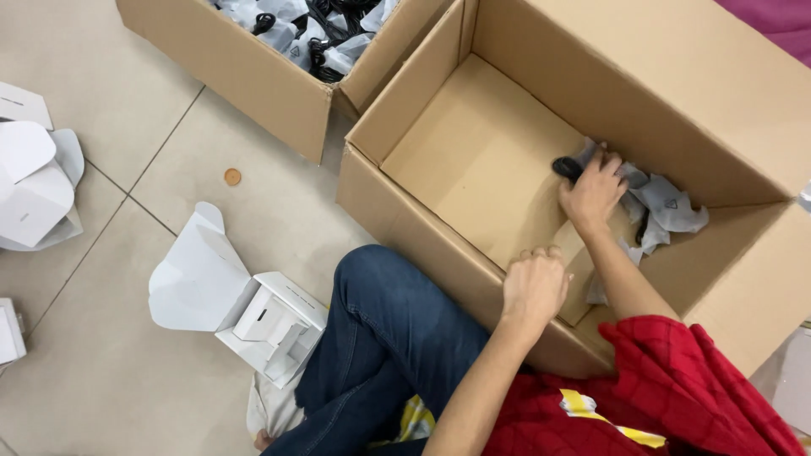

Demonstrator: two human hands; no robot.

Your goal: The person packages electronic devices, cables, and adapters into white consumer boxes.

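1. The big cardboard box [507,143] takes in both hands; its floor is mostly bare, and its near wall runs under the left hand
2. A second cardboard box [253,72], well away beyond the left hand, is full of bagged black items
3. An open white carton [253,317] lies on the tiled floor [101,110] to the left of the left hand, beside the knee in blue jeans [380,338]
4. The left hand [534,285] is curled nearly shut over the box's near rim, gripping the cardboard edge and nothing else
5. The right hand [594,191] reaches down into the box, fingers bent and pressing on the pile of grey plastic pouches [667,207]; whether it has actually pinched one I cannot tell
6. The pouches lie under and just right of the right hand, in the box's right corner, well ahead of the left hand
7. They look light, soft and crinkly, probably slippery film; a pinch on the loose bag edge should do, though the black part [568,167] at the fingertips looks the firmer place to grasp
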